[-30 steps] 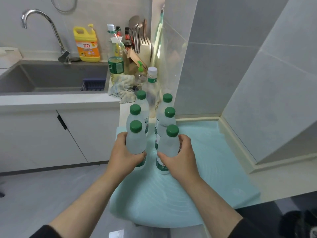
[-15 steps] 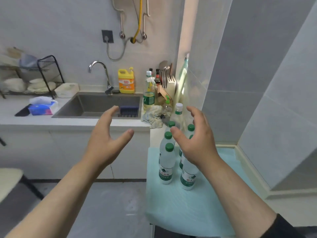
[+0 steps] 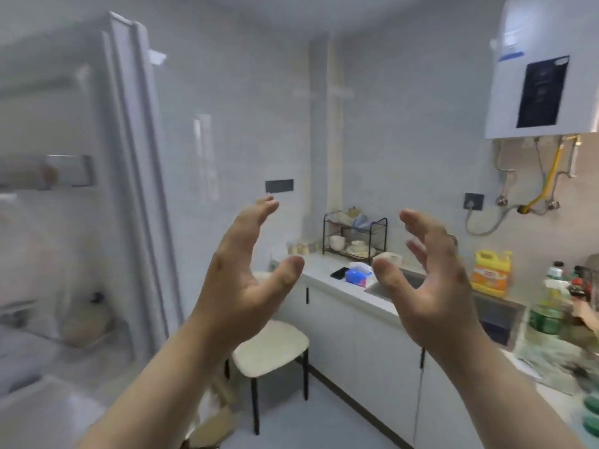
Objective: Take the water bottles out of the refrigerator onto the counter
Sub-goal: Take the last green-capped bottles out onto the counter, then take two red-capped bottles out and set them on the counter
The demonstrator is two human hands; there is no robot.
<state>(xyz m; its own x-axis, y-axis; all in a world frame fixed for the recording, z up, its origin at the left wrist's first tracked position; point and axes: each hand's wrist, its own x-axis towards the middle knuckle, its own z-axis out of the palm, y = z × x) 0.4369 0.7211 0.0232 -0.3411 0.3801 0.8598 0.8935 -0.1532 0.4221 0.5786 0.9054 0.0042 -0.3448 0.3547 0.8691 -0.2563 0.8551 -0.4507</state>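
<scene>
A: Start at the left edge. What is in front of you there?

B: The refrigerator (image 3: 64, 202) fills your left side, badly blurred. Its door (image 3: 136, 176) stands open, edge toward you, and pale shelves show inside. You cannot tell from this view whether any water bottles stand on them.

A: And your left hand?

B: Your left hand (image 3: 241, 273) is raised in mid-air just right of that door, fingers spread, thumb well apart from them, palm turned toward the other hand. It grips nothing and touches nothing.

A: What lies below it?

B: A cream-seated stool (image 3: 270, 350) on dark legs stands on the floor, just in front of the white cabinets.

A: Go on to the right.

B: Your right hand (image 3: 431, 280) is up at the same height, fingers curled and splayed, thumb out, also empty. The two hands face each other with a clear gap between them. Behind them the counter (image 3: 327, 280) runs toward the far wall: a dish rack (image 3: 355, 236) at its far end, a dark phone (image 3: 339, 272) and a blue tissue pack (image 3: 357, 277) near the front edge, then the sink (image 3: 499, 314).

A: And the right edge?

B: A yellow detergent jug (image 3: 491, 272) stands behind the sink, and blurred bottles crowd the counter's right end. At the bottom right corner green round shapes (image 3: 590, 413) show; they may be bottle caps, but you cannot be sure.
</scene>
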